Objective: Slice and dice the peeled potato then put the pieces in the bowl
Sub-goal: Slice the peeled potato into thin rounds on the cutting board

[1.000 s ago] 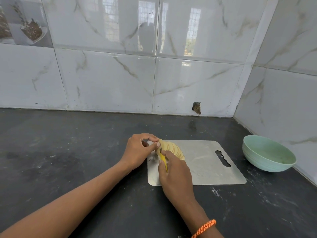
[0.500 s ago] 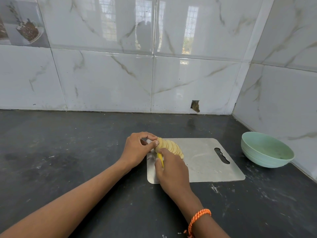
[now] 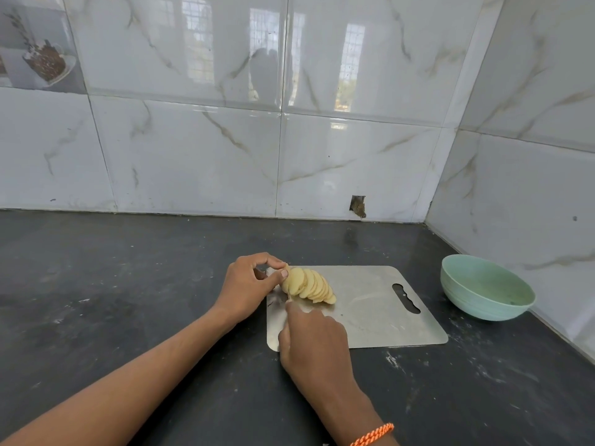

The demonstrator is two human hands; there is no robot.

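Dark kitchen counter point(image 3: 128, 300) in a tiled corner.
Glossy white marble-look wall tiles point(image 3: 193, 156) reflect windows; one tile point(image 3: 38, 53) at upper left carries a food picture, and a small hole point(image 3: 358, 206) sits low on the wall.

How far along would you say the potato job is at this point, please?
Slicing looks nearly done: the potato slices lean in a fanned row on the steel cutting board. In hand: the left hand pinches the last end piece while the right hand works the knife against it. Left: dicing the slices, and filling the green bowl, which looks empty.
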